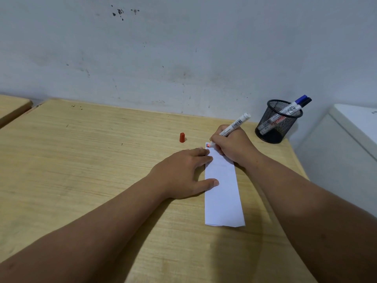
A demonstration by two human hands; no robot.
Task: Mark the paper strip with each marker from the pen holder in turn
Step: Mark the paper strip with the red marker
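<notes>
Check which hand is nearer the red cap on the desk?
Left. The left hand rests flat on the paper strip, its fingers just below-right of the red cap; the right hand, gripping the marker, sits farther right.

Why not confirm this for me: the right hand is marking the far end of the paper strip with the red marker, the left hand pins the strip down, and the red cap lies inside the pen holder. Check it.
Wrong on one point. In the head view the red cap stands on the table, left of the strip, not inside the pen holder. The rest holds: right hand marks the paper strip with the red marker, left hand pinning it.
</notes>
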